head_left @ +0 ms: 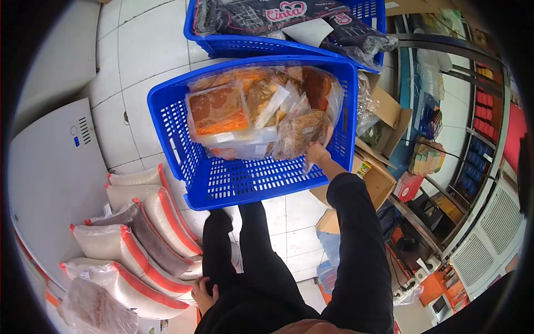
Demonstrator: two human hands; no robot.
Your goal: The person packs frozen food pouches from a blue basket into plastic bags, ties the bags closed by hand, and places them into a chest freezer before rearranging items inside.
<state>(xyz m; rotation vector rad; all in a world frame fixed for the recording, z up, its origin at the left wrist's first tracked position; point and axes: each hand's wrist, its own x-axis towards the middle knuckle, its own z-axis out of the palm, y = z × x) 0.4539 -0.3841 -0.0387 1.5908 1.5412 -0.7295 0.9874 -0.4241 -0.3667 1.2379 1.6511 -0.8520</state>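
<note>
My right hand (319, 153) reaches into a blue plastic basket (253, 192) and is closed on the edge of a clear plastic bag of brown food (302, 132). Around it in the basket lie several other flat clear packs, among them a reddish-brown and orange pack (218, 109) on the left and a dark reddish pack (316, 89) at the back right. My left hand (204, 295) lies low against my dark-trousered leg, fingers loosely apart, with nothing visible in it.
Behind the basket stands a second blue basket (239, 45) with black packages in it. Several stacked white sacks with red edges (146, 261) are on the left, near a white appliance (58, 167). Cardboard boxes (384, 181) and metal shelving (439, 203) are on the right.
</note>
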